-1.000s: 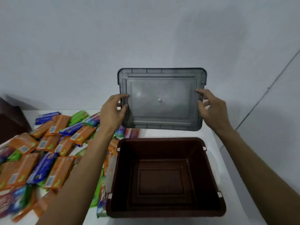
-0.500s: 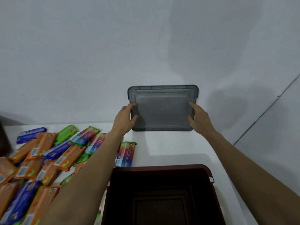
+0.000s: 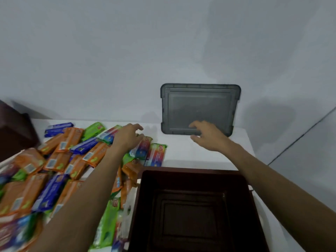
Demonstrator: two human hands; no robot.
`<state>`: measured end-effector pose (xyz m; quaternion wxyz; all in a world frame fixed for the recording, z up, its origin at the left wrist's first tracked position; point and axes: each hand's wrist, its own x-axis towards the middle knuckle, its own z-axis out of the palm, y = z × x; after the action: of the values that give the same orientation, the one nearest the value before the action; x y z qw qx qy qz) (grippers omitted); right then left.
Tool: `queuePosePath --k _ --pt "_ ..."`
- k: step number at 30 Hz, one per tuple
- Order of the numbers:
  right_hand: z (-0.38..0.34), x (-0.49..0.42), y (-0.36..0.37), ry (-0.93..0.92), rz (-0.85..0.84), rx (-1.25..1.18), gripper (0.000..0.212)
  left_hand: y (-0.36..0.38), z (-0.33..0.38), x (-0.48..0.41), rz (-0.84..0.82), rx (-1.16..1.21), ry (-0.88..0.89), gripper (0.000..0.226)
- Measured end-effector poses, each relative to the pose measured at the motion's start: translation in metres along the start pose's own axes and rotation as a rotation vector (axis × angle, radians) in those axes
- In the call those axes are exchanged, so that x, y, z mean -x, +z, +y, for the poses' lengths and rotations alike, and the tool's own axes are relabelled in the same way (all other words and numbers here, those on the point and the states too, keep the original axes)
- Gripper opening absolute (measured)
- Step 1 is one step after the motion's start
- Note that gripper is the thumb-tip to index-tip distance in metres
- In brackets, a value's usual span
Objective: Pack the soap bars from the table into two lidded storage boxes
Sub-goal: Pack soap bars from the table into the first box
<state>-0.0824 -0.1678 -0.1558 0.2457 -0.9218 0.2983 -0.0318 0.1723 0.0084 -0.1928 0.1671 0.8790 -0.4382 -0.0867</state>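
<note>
1. A white table [image 3: 181,157] carries everything.
2. Wrapped soap bars [image 3: 60,160] in orange, blue and green packets lie heaped on its left side.
3. A dark brown, open plastic box [image 3: 192,180] stands just right of the heap.
4. A grey rectangular plastic lid [image 3: 200,104] leans against the wall.
5. The left hand [image 3: 128,138] is over the bars, fingers relaxed. The right hand [image 3: 209,138], loose and holding nothing, is at the lid's lower edge.

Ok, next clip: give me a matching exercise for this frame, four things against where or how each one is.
Things
1. grey lid
2. brown box
3. left hand
4. right hand

Places or states
A. open-topped, nothing inside
B. over the soap bars
C. propped upright against the wall
D. fingers spread near the lid's lower edge, holding nothing

Pairs: 1-C, 2-A, 3-B, 4-D
</note>
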Motion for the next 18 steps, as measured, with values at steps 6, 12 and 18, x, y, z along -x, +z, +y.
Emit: queuePosePath --k 6,12,18 --pt "-0.06 -0.032 0.061 -0.215 -0.372 0.183 0.084 -0.002 -0.053 0.029 -0.109 -0.098 -0.063 0.026" --pt "-0.083 -0.057 0.1 -0.318 -0.469 0.342 0.073 0.002 -0.068 0.028 -0.106 -0.149 -0.02 0.04" --pt "-0.075 -0.061 0.108 -0.349 -0.384 0.446 0.082 0.007 -0.06 0.019 -0.08 -0.288 -0.024 0.042"
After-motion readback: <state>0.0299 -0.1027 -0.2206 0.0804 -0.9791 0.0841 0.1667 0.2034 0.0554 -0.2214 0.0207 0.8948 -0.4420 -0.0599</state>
